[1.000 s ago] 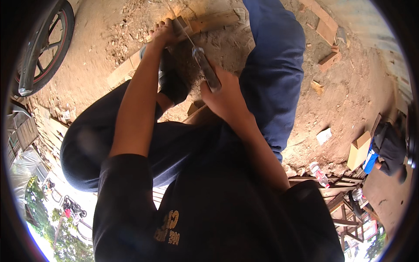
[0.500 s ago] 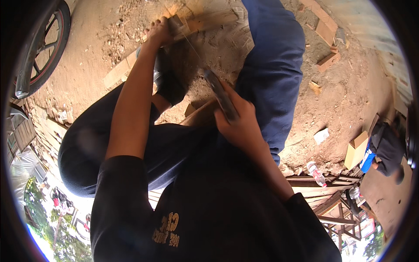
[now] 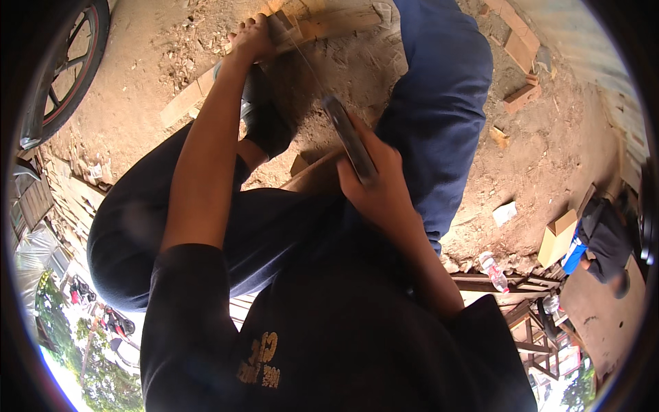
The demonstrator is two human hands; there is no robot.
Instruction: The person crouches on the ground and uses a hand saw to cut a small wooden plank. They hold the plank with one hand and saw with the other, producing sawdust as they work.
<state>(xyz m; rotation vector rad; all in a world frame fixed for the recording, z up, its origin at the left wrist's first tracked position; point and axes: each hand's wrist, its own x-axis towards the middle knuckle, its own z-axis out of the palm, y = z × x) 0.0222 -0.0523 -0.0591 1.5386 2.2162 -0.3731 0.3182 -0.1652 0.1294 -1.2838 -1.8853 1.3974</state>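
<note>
My right hand (image 3: 384, 182) is closed around the dark handle (image 3: 350, 141) of a handsaw. Its thin blade (image 3: 309, 62), seen nearly edge-on, runs forward and left from the handle to the wood. At the top of the view, my left hand (image 3: 252, 40) grips a small brown wooden block (image 3: 281, 26) beside the blade. The block rests against a long pale plank (image 3: 340, 26) lying across the ground. My dark shoe (image 3: 264, 113) is just below the left hand, near the plank. How deep the blade sits in the wood cannot be made out.
A wheel (image 3: 79, 69) stands at the far left. Reddish bricks (image 3: 522, 96) lie to the right. Further down are white paper (image 3: 504, 213), a plastic bottle (image 3: 493, 271) and an open cardboard box (image 3: 557, 237). Another person (image 3: 604, 240) is at the right edge.
The saw handle and my right hand have moved slightly forward. My left hand still grips the block, and the whole view has shifted a little.
</note>
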